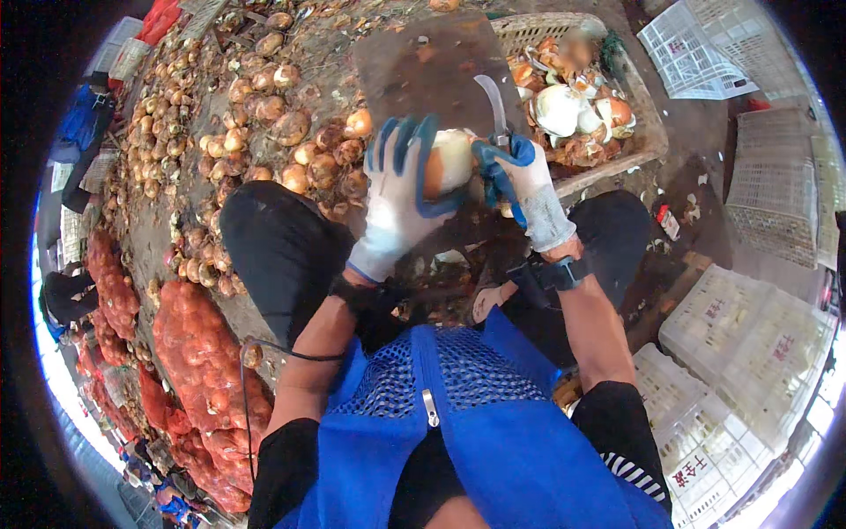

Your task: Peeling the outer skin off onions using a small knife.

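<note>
While plenty of brown onions (289, 129) lie unpeeled at 10 o'clock, crate (650, 119) at 1 has stripped onion (557, 108), skins (577, 152). Left hand (398, 189) cups work onion (456, 159) at 12, looks part-peeled, tan side left; right hand (527, 181) grips knife (496, 101).

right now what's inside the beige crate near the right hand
The crate holds pale onion pieces heaped with brownish onion skins. The heap covers its bottom, so anything underneath can't be seen.

The knife blade (494, 99) is smooth metal, the onion (451, 162) glossy.
</note>
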Motion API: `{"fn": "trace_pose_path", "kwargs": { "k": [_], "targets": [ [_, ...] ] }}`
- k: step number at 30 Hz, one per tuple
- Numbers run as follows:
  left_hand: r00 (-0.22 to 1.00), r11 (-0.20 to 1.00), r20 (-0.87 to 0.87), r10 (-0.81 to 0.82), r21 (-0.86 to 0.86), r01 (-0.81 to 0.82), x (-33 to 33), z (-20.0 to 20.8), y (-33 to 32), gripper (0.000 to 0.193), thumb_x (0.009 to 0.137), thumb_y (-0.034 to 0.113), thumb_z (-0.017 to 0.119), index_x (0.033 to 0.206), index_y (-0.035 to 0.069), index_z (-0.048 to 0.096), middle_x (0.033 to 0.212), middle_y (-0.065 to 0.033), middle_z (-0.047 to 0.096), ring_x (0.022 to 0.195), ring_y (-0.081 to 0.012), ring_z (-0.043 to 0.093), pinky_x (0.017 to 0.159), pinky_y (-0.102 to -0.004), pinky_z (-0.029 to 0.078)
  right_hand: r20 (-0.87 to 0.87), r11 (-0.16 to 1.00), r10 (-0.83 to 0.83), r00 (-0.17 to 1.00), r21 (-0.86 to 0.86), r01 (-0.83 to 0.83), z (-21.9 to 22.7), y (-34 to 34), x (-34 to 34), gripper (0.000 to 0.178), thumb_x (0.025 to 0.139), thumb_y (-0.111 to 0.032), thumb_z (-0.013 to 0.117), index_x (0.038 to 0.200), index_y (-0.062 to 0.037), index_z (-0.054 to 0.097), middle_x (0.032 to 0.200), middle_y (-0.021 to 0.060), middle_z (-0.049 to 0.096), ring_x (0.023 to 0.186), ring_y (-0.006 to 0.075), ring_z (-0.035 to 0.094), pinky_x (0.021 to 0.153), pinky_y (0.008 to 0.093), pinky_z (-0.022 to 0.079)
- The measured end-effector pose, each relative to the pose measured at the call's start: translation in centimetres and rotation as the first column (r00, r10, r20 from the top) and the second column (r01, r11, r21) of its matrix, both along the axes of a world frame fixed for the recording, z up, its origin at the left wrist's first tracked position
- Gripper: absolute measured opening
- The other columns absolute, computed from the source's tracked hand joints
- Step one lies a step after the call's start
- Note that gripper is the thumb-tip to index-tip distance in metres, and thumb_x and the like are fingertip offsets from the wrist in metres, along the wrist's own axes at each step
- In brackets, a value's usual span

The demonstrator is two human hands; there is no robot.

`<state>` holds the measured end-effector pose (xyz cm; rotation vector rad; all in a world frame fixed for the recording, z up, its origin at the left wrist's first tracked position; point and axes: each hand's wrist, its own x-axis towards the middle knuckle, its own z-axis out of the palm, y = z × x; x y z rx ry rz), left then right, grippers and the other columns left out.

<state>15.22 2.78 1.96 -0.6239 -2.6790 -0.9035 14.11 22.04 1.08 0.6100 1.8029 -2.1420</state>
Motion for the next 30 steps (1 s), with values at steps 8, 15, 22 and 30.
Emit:
{"fn": "trace_pose_path", "kwargs": {
  "k": [8,15,22,30],
  "targets": [
    [0.998,0.997,-0.047,0.051,-0.060,-0.054,-0.6,-1.1,-0.3,0.092,0.059,0.030,0.088,0.138,0.008,0.048,0.135,-0.0158,0.053,0.127,-0.0352,0.049,0.111,-0.0497,0.032,-0.018,0.953,0.296,0.955,0.070,-0.294,1.7,1.5,-2.0,0.019,0.091,-0.021,0.071,0.093,-0.0023,0.065,0.067,-0.0001,0.057,0.046,0.0100,0.051,0.040,0.0269,0.040],
    [0.996,0.998,-0.063,0.057,-0.030,-0.059,-0.6,-1.6,-0.8,0.083,0.059,0.030,0.089,0.130,0.006,0.054,0.130,-0.0156,0.058,0.123,-0.0353,0.053,0.110,-0.0495,0.034,-0.085,0.894,0.319,0.944,0.356,-0.270,-2.4,2.2,-5.1,0.022,0.085,-0.024,0.075,0.086,-0.0031,0.067,0.066,0.0038,0.062,0.054,0.0124,0.056,0.050,0.0300,0.045],
    [0.993,0.989,-0.018,0.117,0.093,-0.115,-0.4,-2.5,-1.8,0.083,0.062,0.036,0.091,0.130,0.005,0.055,0.131,-0.0168,0.059,0.121,-0.0365,0.055,0.104,-0.0463,0.044,-0.131,0.544,0.393,0.910,0.831,-0.116,-6.2,3.0,-7.4,0.031,0.081,-0.028,0.069,0.098,-0.0027,0.069,0.086,0.0196,0.069,0.076,0.0349,0.067,0.070,0.0429,0.052],
    [0.989,0.982,-0.039,0.144,0.127,-0.138,-0.5,-4.2,-5.2,0.084,0.058,0.037,0.092,0.127,0.004,0.055,0.124,-0.0175,0.058,0.115,-0.0371,0.054,0.097,-0.0456,0.047,-0.359,0.969,-0.049,0.932,0.210,0.131,-2.2,2.0,-4.7,0.033,0.089,-0.015,0.071,0.120,-0.0081,0.062,0.087,0.0074,0.068,0.079,0.0107,0.063,0.071,0.0259,0.051]
  ]
}}
